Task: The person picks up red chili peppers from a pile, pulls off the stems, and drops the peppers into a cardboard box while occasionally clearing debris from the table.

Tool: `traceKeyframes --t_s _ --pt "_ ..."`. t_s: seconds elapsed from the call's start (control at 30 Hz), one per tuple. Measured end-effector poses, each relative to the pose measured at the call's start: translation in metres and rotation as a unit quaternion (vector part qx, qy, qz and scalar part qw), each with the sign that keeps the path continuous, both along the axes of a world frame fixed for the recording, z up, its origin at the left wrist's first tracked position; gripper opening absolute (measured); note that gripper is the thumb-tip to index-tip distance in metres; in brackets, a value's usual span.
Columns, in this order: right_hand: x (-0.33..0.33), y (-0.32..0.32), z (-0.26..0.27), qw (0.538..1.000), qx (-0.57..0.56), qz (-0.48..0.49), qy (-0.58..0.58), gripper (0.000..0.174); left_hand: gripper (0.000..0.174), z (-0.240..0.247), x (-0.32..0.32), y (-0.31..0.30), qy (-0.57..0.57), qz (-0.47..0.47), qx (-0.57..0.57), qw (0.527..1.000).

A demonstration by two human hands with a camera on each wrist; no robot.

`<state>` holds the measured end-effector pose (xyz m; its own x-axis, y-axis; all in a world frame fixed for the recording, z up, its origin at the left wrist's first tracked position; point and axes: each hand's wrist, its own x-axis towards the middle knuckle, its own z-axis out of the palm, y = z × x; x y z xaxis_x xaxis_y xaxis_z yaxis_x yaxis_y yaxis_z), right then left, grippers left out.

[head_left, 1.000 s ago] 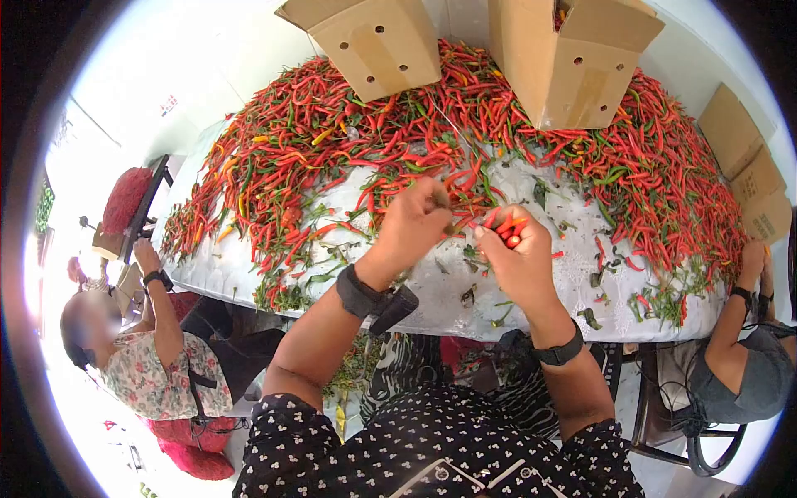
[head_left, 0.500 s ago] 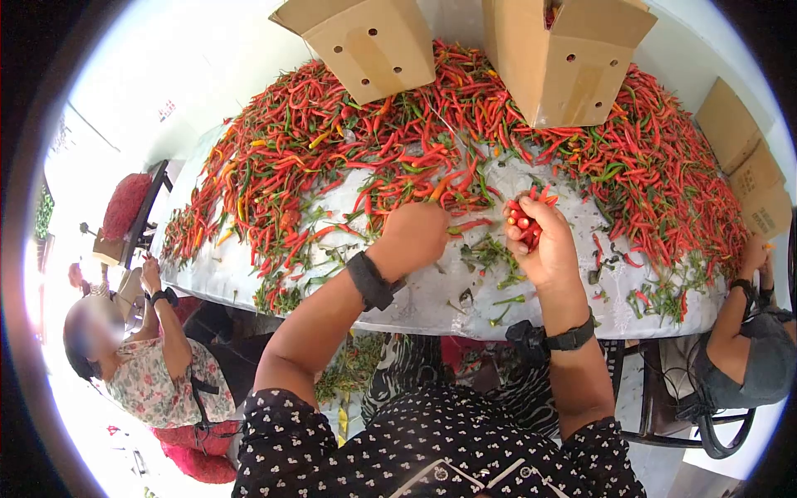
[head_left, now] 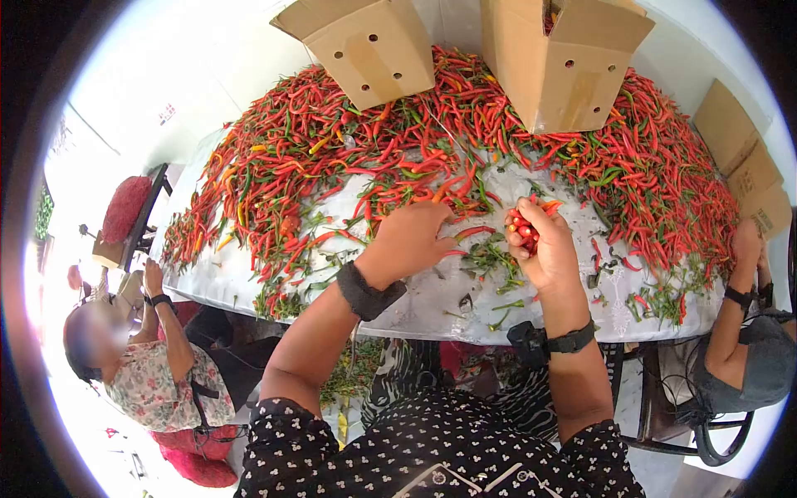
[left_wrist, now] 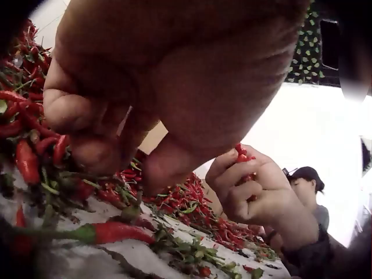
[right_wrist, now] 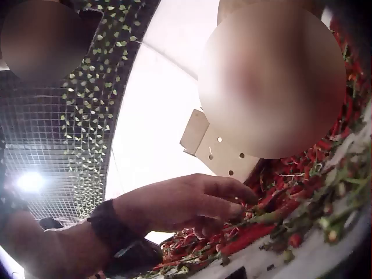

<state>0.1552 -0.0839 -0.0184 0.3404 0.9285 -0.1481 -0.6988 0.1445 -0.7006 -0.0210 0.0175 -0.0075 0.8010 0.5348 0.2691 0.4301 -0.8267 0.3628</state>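
The white-covered table [head_left: 394,312] is banked with a broad heap of chillies [head_left: 274,178], mostly red with some green and yellow, and its far side is partly blocked by the left carton [head_left: 369,62] and the right carton [head_left: 579,79]. Folded cardboard [head_left: 747,162] is propped at the right end; a person on the left [head_left: 170,378] and a person on the right [head_left: 743,365] are seen at the sides. Between the hands, the cloth is littered with green stems [head_left: 496,259], and part of the heap is hidden by the left hand [head_left: 407,241]. A clutch of red chillies [head_left: 521,231] is gripped in the curled fingers of the right hand [head_left: 550,251], above the table; blunt ends are turned left, and tips are shown past the thumb, toward the far right. The left hand's fingers are loosely bent, a gap being left behind the thumb; whether anything is touched cannot be told. Beside it, a single red chilli [head_left: 477,231] is laid roughly crosswise
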Motion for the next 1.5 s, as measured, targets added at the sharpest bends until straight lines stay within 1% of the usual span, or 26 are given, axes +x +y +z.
traceKeyframes --t_s 0.03,0.1,0.2,0.3,0.33,0.37,0.4,0.43,0.47,0.5,0.57,0.6,0.7,0.83,0.9,0.93,1.0,1.03,1.1,1.17,1.2,1.27,1.33,1.4,1.43,1.5 --pt "0.0 0.0 0.0 1.0 0.0 0.001 -0.009 0.015 0.026 -0.002 0.003 0.001 -0.001 0.0 0.0 1.0" --pt "0.001 0.0 -0.003 1.0 -0.002 0.003 -0.019 0.015 0.026 -0.01 0.01 0.003 0.113 -0.008 0.04 0.993" --pt "0.003 0.001 -0.005 0.999 0.002 0.023 -0.034 0.015 0.026 -0.023 0.019 0.003 0.152 0.002 0.035 0.988" --pt "0.004 0.0 -0.002 0.998 0.004 0.009 -0.056 0.013 0.025 -0.028 0.021 0.011 0.101 0.012 0.021 0.995" --pt "0.006 0.0 -0.002 0.997 0.017 0.024 -0.066 0.012 0.025 -0.025 0.02 0.012 0.101 0.011 0.022 0.995" --pt "0.007 -0.001 -0.002 0.996 0.029 0.038 -0.075 0.011 0.022 -0.021 0.017 0.013 0.026 0.002 -0.073 0.997" --pt "0.006 -0.001 0.0 0.996 0.029 0.038 -0.074 0.011 0.019 -0.013 0.014 0.011 -0.05 -0.006 -0.167 0.985" --pt "0.003 -0.002 0.003 0.996 0.015 0.018 -0.084 0.011 0.019 -0.007 0.012 0.008 -0.049 -0.005 -0.167 0.985" --pt "0.001 -0.002 0.005 0.996 0.001 -0.002 -0.093 0.012 0.019 0.0 0.01 0.003 -0.087 0.008 -0.305 0.948" --pt "0.0 -0.002 0.004 0.996 0.0 -0.003 -0.092 0.012 0.019 0.004 0.008 -0.002 -0.123 0.021 -0.437 0.891" --pt "-0.002 -0.001 0.002 0.988 -0.026 -0.008 -0.153 0.014 0.019 0.009 0.005 -0.012 -0.139 0.004 -0.46 0.877" --pt "-0.004 -0.002 0.004 0.988 -0.029 -0.009 -0.153 0.014 0.019 0.009 0.004 -0.016 -0.156 -0.013 -0.48 0.863" --pt "-0.01 -0.004 0.012 0.982 -0.032 0.024 -0.184 0.014 0.016 0.007 0.004 -0.023 -0.171 -0.037 -0.494 0.852" --pt "-0.009 -0.005 0.01 0.967 -0.007 0.071 -0.247 0.013 0.015 0.01 0.004 -0.028 -0.179 -0.021 -0.452 0.874" --pt "-0.01 -0.006 0.009 0.958 -0.01 0.082 -0.273 0.013 0.018 0.012 0.003 -0.026 -0.128 -0.019 -0.394 0.91" --pt "-0.01 -0.006 0.009 0.956 -0.012 0.074 -0.284 0.013 0.018 0.014 0.003 -0.027 -0.128 -0.019 -0.394 0.91" --pt "-0.012 -0.006 0.011 0.953 -0.013 0.067 -0.295 0.012 0.017 0.021 0.004 -0.029 -0.104 0.028 -0.283 0.953" --pt "-0.014 -0.006 0.012 0.949 -0.004 0.053 -0.311 0.011 0.017 0.019 0.005 -0.029 -0.104 0.029 -0.284 0.953" --pt "-0.018 -0.006 0.012 0.944 0.005 0.041 -0.327 0.01 0.017 0.014 0.008 -0.03 -0.14 0.059 -0.147 0.978" --pt "-0.022 -0.006 0.009 0.893 -0.014 -0.036 -0.448 0.009 0.017 0.009 0.01 -0.029 -0.143 0.065 -0.14 0.978" --pt "-0.02 -0.005 0.009 0.893 -0.015 -0.036 -0.448 0.009 0.018 0.008 0.01 -0.028 -0.145 0.069 -0.134 0.978" --pt "-0.012 -0.003 0.009 0.945 -0.015 -0.048 -0.322 0.009 0.017 0.007 0.008 -0.026 -0.113 0.057 -0.149 0.981" --pt "-0.004 -0.008 0.017 0.953 -0.018 -0.044 -0.301 0.009 0.017 0.006 0.009 -0.025 -0.083 0.046 -0.16 0.982" --pt "0.001 -0.009 0.02 0.961 -0.025 -0.027 -0.275 0.01 0.022 0.006 0.014 -0.027 -0.184 -0.04 -0.077 0.979" --pt "-0.001 -0.009 0.019 0.961 -0.025 -0.026 -0.276 0.01 0.022 0.009 0.016 -0.029 -0.184 -0.039 -0.076 0.979" --pt "-0.007 -0.007 0.017 0.953 -0.072 0.01 -0.293 0.01 0.031 0.02 0.019 -0.032 -0.208 -0.032 -0.187 0.96"
